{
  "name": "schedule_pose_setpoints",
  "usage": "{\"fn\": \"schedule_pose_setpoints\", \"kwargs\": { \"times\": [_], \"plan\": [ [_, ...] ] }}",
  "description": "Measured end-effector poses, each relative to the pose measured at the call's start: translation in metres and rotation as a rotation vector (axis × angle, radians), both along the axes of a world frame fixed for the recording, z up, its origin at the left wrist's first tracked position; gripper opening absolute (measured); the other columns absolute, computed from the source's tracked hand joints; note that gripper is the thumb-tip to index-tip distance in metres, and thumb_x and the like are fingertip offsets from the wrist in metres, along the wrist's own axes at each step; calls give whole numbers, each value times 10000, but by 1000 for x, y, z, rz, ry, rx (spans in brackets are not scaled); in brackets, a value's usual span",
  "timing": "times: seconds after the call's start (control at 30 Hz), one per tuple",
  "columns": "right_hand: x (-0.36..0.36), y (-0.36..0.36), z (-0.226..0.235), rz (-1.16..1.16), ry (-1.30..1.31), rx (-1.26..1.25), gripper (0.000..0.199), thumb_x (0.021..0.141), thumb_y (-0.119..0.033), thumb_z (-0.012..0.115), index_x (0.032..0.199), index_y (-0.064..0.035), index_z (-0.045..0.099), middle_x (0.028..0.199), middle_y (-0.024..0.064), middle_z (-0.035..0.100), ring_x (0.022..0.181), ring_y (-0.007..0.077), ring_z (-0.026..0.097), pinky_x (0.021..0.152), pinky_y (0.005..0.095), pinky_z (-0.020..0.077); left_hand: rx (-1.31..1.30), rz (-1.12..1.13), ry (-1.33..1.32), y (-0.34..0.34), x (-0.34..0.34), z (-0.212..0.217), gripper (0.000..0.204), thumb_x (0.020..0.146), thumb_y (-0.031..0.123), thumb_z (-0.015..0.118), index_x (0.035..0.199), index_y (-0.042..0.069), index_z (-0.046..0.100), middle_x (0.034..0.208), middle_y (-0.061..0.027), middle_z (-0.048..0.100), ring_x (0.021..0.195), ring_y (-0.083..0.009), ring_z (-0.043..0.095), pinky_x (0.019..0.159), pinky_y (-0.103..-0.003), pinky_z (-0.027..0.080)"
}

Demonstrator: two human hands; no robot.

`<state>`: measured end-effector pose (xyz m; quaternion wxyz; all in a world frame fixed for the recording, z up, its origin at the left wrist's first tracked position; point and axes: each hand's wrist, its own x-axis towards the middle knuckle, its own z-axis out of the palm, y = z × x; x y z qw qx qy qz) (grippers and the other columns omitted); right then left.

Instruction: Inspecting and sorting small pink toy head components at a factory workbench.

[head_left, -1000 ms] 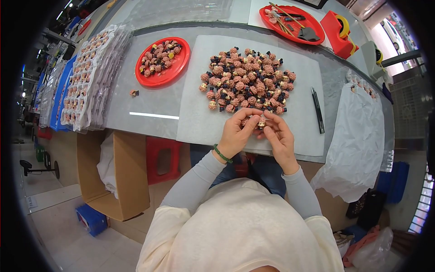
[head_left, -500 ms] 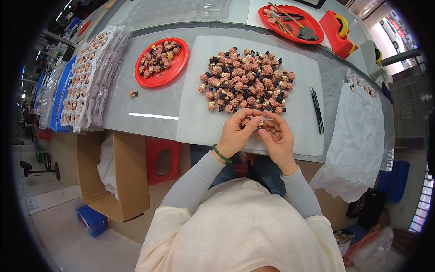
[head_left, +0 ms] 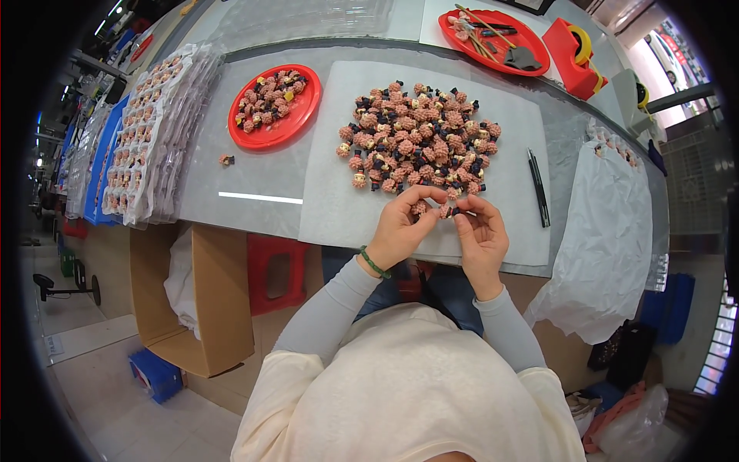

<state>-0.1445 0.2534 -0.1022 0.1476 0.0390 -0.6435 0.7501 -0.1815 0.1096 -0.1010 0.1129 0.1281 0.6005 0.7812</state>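
A small figurine [head_left: 446, 211] with pink curly hair and a dark body is pinched between my two hands, just in front of the pile. My left hand [head_left: 399, 229] has its thumb and forefinger at the head, and a second pink-haired figurine [head_left: 419, 207] is tucked in its curled fingers. My right hand [head_left: 483, 240] grips the dark end with thumb and fingertips. Beyond my fingers spreads a heap of similar figurines [head_left: 419, 131], lying every way on a white foam sheet [head_left: 327, 185].
A red plate [head_left: 241, 138] of figurines stands left, one loose figurine [head_left: 226, 160] near it. A black pen [head_left: 538, 187] lies right. Farther off are a red tool tray [head_left: 493, 65] and tape dispenser [head_left: 570, 58]. Stacked blister trays [head_left: 154, 131] and a cardboard box [head_left: 223, 300] are left.
My right hand has shifted slightly right and its fingers have drawn together on the figurine's dark end. The figurine has turned, showing more of its dark body. My left hand stays nearly in place.
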Motion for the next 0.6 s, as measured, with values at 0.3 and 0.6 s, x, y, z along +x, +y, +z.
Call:
{"fn": "schedule_pose_setpoints", "kwargs": {
  "times": [0.3, 0.6],
  "plan": [
    [-1, 2, -1, -45, 23, 19, 348, 845, 44, 540, 1183, 24, 462, 1056, 101, 549, 943, 129, 530, 821, 248, 448, 202, -100, -73, -1, -1, 2, 340, 799, -86, 429, 1130, -32, 482, 1069, -64, 521, 888, -92, 513, 748, -230, 460],
    [1, 2, 0, -50, 53, 37, 325, 848, 50, 533, 1166, 19, 475, 1058, 94, 560, 938, 119, 536, 820, 234, 442, 68, -122, -3, 0, 0, 2, 331, 837, -19, 521, 1165, -7, 475, 1056, -50, 512, 941, -98, 502, 739, -241, 473]
  ]
}}
